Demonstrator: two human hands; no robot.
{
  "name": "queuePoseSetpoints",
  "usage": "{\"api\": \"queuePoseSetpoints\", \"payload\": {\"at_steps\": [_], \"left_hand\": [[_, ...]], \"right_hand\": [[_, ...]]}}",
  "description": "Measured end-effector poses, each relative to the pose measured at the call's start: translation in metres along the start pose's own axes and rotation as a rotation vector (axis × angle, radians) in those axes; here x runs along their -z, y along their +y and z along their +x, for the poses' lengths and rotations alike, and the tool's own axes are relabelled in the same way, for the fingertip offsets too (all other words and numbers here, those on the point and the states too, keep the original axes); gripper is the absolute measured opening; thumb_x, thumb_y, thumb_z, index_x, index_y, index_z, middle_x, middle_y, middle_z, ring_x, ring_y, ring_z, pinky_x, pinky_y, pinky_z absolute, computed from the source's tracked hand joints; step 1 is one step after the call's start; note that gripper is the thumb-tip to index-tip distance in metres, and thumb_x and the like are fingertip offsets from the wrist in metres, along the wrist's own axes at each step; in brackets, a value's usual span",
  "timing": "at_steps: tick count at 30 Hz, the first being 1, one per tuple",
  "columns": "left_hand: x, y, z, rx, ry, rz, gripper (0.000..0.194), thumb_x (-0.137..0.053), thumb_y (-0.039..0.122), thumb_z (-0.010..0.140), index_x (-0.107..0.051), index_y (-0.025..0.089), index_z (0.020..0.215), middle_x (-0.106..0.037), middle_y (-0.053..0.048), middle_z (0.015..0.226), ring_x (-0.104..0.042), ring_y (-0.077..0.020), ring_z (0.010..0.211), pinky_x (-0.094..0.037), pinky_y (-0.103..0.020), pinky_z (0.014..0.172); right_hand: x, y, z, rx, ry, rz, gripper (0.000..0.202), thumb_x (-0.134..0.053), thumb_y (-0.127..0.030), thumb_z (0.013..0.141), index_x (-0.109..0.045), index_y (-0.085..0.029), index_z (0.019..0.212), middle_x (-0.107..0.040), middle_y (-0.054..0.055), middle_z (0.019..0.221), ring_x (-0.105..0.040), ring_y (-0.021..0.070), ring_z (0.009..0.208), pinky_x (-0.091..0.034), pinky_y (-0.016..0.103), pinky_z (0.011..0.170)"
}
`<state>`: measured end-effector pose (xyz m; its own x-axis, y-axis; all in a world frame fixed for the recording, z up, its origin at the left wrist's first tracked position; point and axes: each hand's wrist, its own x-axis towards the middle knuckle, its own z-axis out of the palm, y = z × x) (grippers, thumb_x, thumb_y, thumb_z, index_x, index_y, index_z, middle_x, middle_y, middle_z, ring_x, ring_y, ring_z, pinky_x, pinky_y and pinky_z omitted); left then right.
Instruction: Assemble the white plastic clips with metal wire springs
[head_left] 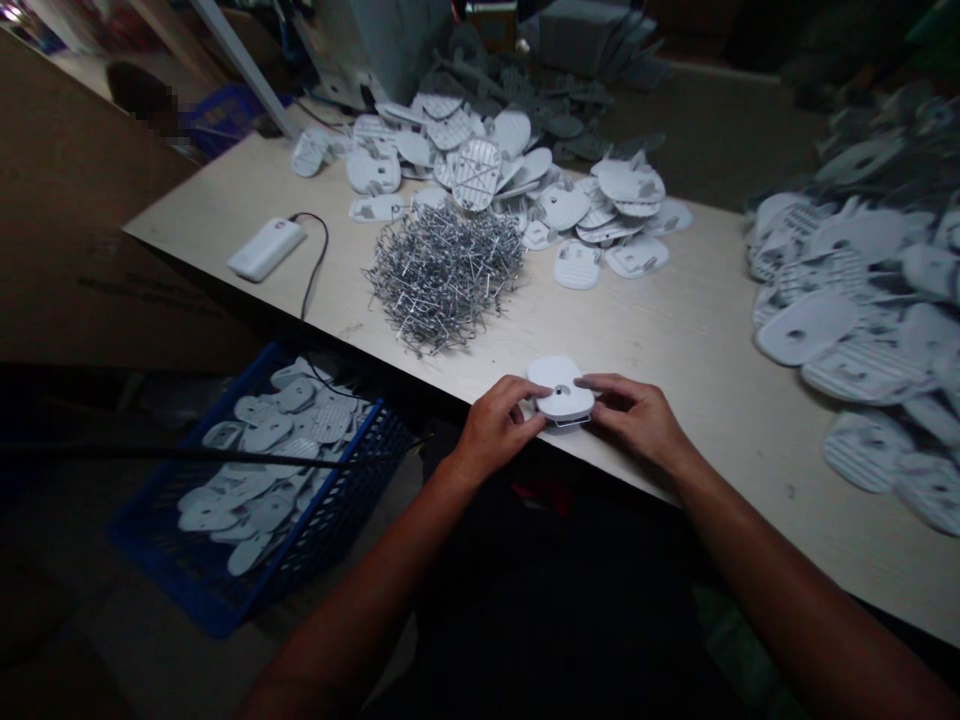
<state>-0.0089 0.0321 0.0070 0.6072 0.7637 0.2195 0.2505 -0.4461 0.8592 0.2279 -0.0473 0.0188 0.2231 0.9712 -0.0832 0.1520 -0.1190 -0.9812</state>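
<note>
At the near edge of the table, both my hands grip a white rounded plastic plate (561, 400) with a small hole near its middle. My left hand (496, 425) pinches its left side between thumb and fingers. On the right side, my right hand (634, 412) closes on the same piece, fingers on top and thumb low. A thin metal wire part (573, 422) shows under the plate's near edge. Beyond my hands lies a tangled heap of bent metal wire pieces (442, 275). Behind that heap is a pile of similar white plastic plates (476, 172).
Another pile of white plates (847, 260) covers the table's right side. A blue crate (345, 470) with plates stands below, left of the table (697, 330). A white power bank (267, 248) with a black cable rests at the left. A person's head (142, 92) shows upper left.
</note>
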Motion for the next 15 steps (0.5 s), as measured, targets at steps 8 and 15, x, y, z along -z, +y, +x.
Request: {"api": "queuePoseSetpoints", "payload": {"at_steps": [8,15], "left_hand": [[-0.009,-0.001,0.0,0.022,0.06,0.023,0.032,-0.07,0.008,0.087,-0.075,0.023,0.115,-0.071,-0.003,0.11,-0.065,-0.0167,0.089,-0.054,-0.029,0.081],[-0.018,-0.002,0.005,0.03,0.125,0.063,0.031,-0.074,0.008,0.082,-0.074,0.022,0.11,-0.068,-0.003,0.105,-0.066,-0.0199,0.095,-0.054,-0.03,0.084]], "right_hand": [[-0.003,0.011,0.003,-0.029,-0.004,0.036,0.035,-0.081,-0.033,0.078,-0.084,-0.022,0.112,-0.077,0.006,0.094,-0.06,0.0173,0.064,-0.048,0.031,0.057],[-0.012,0.018,0.006,0.114,0.125,-0.138,0.028,-0.077,-0.032,0.079,-0.085,-0.022,0.104,-0.075,0.004,0.086,-0.056,0.0172,0.066,-0.042,0.03,0.06]]}}
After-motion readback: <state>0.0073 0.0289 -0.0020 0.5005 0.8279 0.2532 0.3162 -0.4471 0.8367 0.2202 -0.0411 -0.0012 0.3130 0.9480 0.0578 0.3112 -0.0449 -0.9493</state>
